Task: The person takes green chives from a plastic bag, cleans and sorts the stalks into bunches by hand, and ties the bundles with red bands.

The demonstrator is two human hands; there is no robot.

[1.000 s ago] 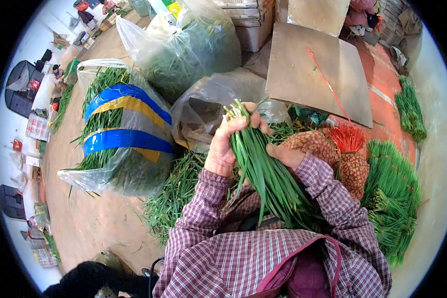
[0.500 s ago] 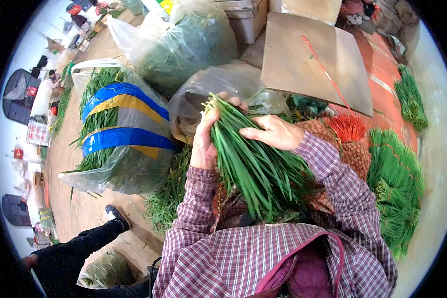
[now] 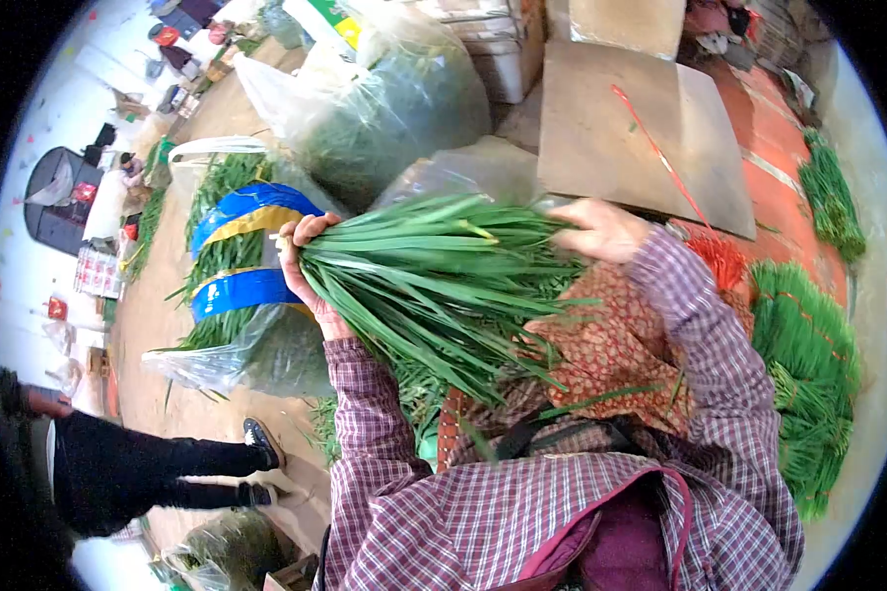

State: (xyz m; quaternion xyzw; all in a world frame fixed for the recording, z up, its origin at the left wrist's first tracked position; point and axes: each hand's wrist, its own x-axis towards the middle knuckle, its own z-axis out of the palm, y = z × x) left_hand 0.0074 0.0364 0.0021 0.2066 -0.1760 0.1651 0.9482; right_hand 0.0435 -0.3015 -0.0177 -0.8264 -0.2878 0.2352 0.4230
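My left hand (image 3: pixel 310 271) is closed round the pale base ends of a bunch of Chinese chives (image 3: pixel 434 286). The long green leaves fan out to the right, above my lap. At the far tips, my right hand (image 3: pixel 603 232) has its fingers bent in on some leaves; motion blurs the fingertips slightly. A patterned brown-red cloth (image 3: pixel 611 340) covers my lap beneath, with a few loose leaves on it.
A taped plastic bag of greens (image 3: pixel 241 256) lies at left, a larger clear bag (image 3: pixel 394 128) behind. A board (image 3: pixel 641 138) holds a red tie. Red ties (image 3: pixel 715 258) and stacked green bundles (image 3: pixel 808 374) are at right. A person in black trousers (image 3: pixel 158 458) stands at left.
The chive bunch has swung from pointing down toward me to lying sideways, leaves fanned wider. My left hand moved left and down; my right hand moved right to the tips. The person at left has moved.
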